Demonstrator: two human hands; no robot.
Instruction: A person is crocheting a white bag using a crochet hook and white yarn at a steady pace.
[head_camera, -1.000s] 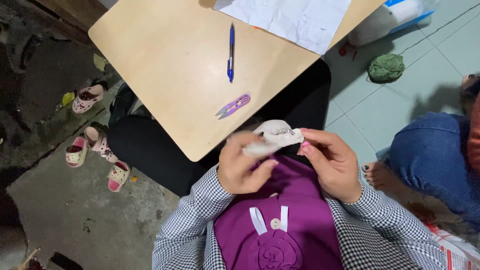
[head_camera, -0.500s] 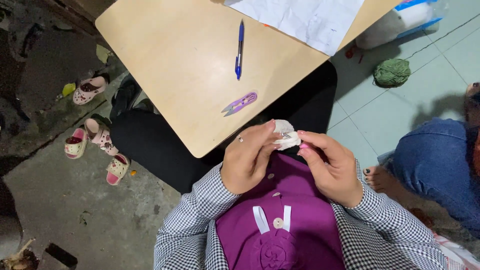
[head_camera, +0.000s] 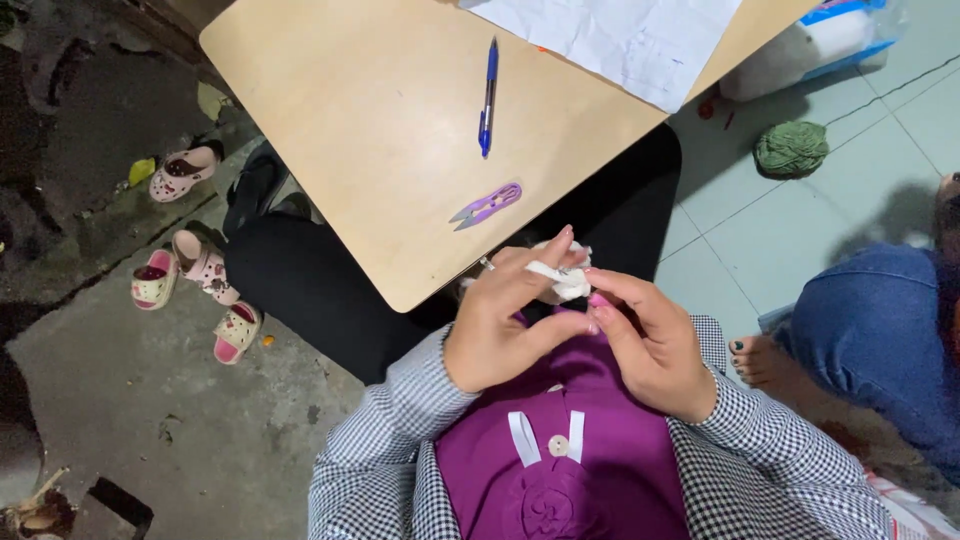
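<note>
The white piece (head_camera: 562, 276) has come up closer to the surface (head_camera: 380, 150); left hand (head_camera: 500, 325) and right hand (head_camera: 650, 345) both pinch it, a hook (head_camera: 487, 264) now poking out.

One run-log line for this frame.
left hand: holds white piece | right hand: pinches it | purple snips, blue pen: on table

The left hand (head_camera: 505, 325) has opened up over the small white piece (head_camera: 562, 277), its fingers (head_camera: 545, 252) now stretched straight where they earlier curled around it, near the desk (head_camera: 400, 150) edge.
</note>
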